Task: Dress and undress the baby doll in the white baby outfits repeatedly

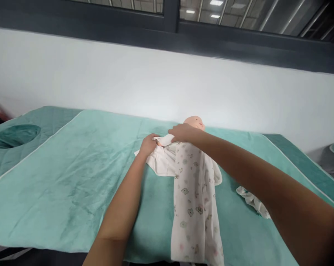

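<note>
A baby doll [193,120] lies on its back on a green bed cover, its head toward the wall. White baby clothing [162,162] is spread around its upper body. My left hand [149,145] is closed on the edge of a white sleeve [166,139], near the doll's arm, a bit of which shows at the opening. Reaching across the doll's chest, my right hand [181,133] grips the upper end of that sleeve. A patterned cloth [190,207] with small printed animals covers the doll's lower body and runs to the bed's near edge.
A crumpled white cloth or diaper [254,202] lies to the right, partly behind my right forearm. The green bed cover [72,177] has a face hole [16,136] at far left. Behind stand a white wall [114,81] and a dark window frame [171,37].
</note>
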Demonstrator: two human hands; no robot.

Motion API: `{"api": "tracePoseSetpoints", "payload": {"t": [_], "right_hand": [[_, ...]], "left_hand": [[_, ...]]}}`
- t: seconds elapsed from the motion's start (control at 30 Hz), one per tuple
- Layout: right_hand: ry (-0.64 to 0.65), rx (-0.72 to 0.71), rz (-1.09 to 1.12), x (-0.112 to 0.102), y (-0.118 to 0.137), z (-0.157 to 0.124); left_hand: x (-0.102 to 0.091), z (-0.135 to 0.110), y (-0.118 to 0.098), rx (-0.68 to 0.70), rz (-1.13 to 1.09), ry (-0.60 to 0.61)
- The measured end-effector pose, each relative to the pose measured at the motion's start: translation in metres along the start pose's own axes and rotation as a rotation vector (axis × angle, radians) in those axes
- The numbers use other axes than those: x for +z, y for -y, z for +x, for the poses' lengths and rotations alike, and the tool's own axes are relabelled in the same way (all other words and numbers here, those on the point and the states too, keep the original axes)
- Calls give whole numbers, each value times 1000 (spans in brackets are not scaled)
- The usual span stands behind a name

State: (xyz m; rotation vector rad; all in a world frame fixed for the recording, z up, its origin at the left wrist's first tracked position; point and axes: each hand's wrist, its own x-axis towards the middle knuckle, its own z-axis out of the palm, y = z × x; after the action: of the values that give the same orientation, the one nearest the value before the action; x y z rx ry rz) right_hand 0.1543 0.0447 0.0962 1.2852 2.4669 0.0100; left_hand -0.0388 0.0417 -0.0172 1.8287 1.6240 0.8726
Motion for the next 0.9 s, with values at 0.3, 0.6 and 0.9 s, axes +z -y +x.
{"api": "tracePoseSetpoints", "payload": {"t": [0.3, 0.6, 0.9], "right_hand": [[-90, 69, 27, 8, -23, -20], [-141, 9, 154, 22, -26, -6], [-113, 61, 126, 14, -36, -15]], "left_hand": [[-4, -20, 13, 41, 35, 48], [-14, -37, 9, 258, -18, 257], [-6, -33, 11, 198, 137, 197]]}}
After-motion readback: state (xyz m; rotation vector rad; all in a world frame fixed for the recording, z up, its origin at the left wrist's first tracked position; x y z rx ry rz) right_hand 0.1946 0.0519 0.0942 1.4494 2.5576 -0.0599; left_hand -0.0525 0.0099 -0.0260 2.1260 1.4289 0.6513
